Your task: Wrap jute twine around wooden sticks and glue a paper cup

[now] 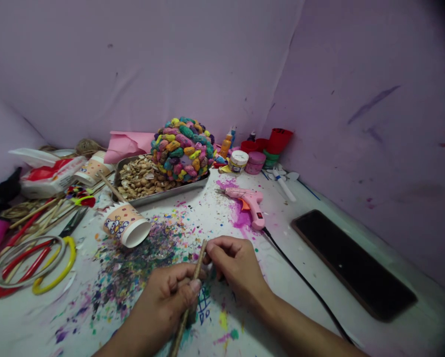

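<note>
My left hand (170, 290) is closed around a thin brown stick (180, 329), which slants from the bottom edge up toward the middle of the table. Beside the stick's upper end, my right hand (235, 263) has its fingers curled in a pinch against or very near it. Whatever lies between those right fingertips is hidden. Beyond my right hand a pink glue gun (250, 203) lies on its side, its nozzle pointing left. A patterned paper cup (126, 225) with a cut base is tipped over to the left of my hands.
A metal tray (163, 193) holds peanut shells (140, 176) and a ball covered in colourful painted shells (183, 148). Scissors (64, 253) and sticks clutter the left. A phone (352, 263) lies right, near the glue gun's black cord (307, 282). Paint jars (239, 161) stand behind.
</note>
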Demonstrator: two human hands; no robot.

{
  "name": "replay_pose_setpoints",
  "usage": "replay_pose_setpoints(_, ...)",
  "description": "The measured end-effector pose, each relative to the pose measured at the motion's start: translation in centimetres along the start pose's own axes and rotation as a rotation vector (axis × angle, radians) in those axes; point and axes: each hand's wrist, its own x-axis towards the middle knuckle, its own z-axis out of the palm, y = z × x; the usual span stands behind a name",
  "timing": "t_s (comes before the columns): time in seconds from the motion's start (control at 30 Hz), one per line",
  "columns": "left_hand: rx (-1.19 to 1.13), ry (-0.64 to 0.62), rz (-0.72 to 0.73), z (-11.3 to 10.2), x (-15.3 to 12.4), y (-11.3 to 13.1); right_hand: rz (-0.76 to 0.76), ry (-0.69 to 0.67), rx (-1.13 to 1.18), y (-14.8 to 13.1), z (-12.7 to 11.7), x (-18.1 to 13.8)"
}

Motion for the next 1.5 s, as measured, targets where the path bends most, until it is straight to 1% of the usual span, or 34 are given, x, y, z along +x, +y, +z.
replay_pose_setpoints(0.27,0.023,-0.006,0.011,-0.02,-0.02,-0.34,0.029,0.016,-0.017,-0.03,0.10,0.06)
replay_pose_setpoints(0.57,0.025,-0.007,0.030,-0.01,0.01,-0.20,0.017,-0.013,0.008,0.03,-0.06,0.05)
replay_pose_setpoints(0.77,0.015,-0.011,0.025,0.05,-0.14,-0.34,0.021,0.005,-0.011,0.20,0.03,0.16)
replay_pose_setpoints(0.97,0.051,0.001,0.014,0.02,-0.04,-0.08,0.009,-0.019,0.040,0.05,-0.09,0.11)
replay_pose_setpoints(1.1,0.036,0.003,0.015,0.09,0.01,0.06,-0.010,-0.040,0.040,0.09,-0.16,0.14)
replay_pose_setpoints(1.5,0.038,0.009,0.014,0.04,-0.16,0.01,-0.012,-0.035,0.035,0.20,-0.11,0.08)
